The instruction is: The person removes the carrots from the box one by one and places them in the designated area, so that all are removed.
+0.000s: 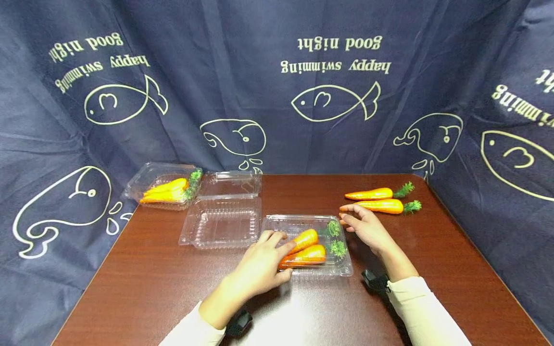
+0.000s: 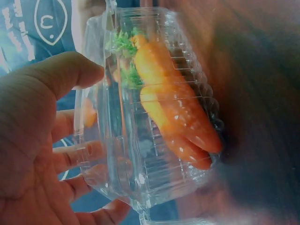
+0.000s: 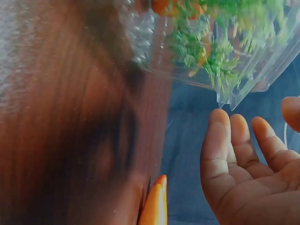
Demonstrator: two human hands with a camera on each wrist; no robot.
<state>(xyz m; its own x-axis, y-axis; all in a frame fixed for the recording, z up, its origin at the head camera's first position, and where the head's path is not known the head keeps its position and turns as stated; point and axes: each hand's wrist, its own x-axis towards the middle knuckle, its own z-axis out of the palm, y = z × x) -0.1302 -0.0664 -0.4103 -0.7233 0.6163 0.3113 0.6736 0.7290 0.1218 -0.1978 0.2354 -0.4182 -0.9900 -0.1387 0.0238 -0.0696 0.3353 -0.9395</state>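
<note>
A transparent plastic clamshell box [image 1: 303, 273] lies in front of me with its lid down over two toy carrots [image 1: 309, 254], green tops to the right. My left hand [image 1: 261, 262] rests over the lid's left part, fingers spread and loosely bent. In the left wrist view its thumb [image 2: 82, 70] lies against the clear lid. My right hand [image 1: 368, 228] is at the box's back right corner, holding nothing. Its fingertips [image 3: 219, 117] are right at the box's rim in the right wrist view, fingers relaxed.
Two loose carrots [image 1: 381, 206] lie behind my right hand. At the back left stands a lidded clear box [image 1: 149, 175] with carrots inside. Between it and the front box, an open clear box [image 1: 220, 226] sits with its lid folded back. A dark blue curtain [image 1: 268, 86] borders the brown table [image 1: 143, 278].
</note>
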